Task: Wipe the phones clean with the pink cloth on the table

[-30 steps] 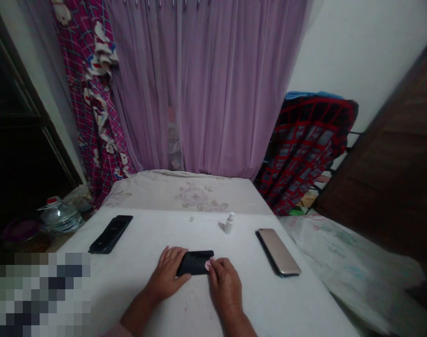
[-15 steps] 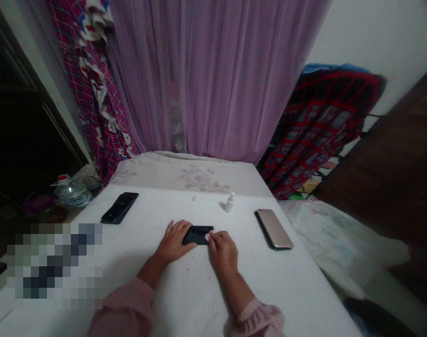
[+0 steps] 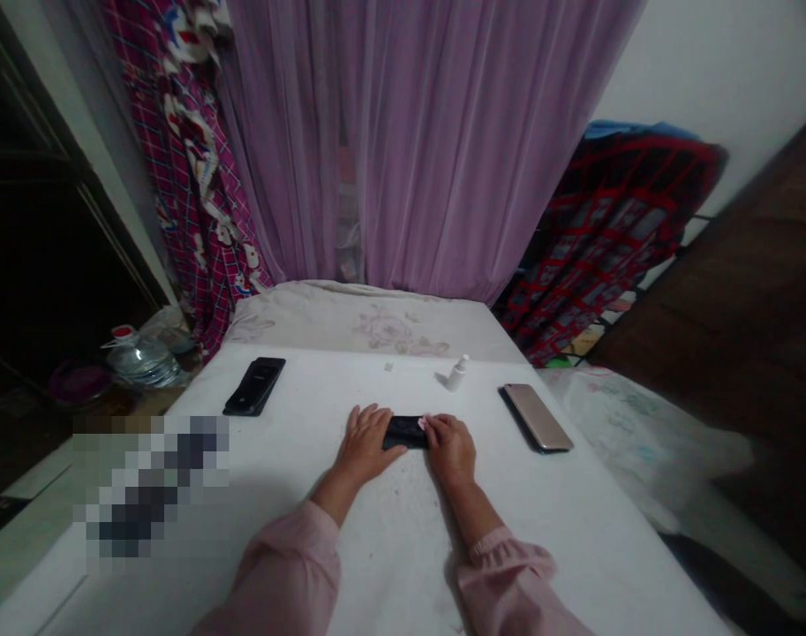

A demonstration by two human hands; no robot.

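On a white-covered tabletop (image 3: pixel 310 389), a slim black smartphone (image 3: pixel 406 433) lies flat between the hands. The left hand (image 3: pixel 369 446), fingers loosely spread, and the right hand (image 3: pixel 450 448), fingers curved, touch its ends; whether either grips it cannot be told.

Dim, diffuse indoor light. Soft, faint shadows beside the right hand (image 3: pixel 450 452) on the flat white surface (image 3: pixel 389 565). Wide-angle bowing toward frame edges. Pixelated square-blocked mosaic patch (image 3: pixel 151 486) obscures lower left.
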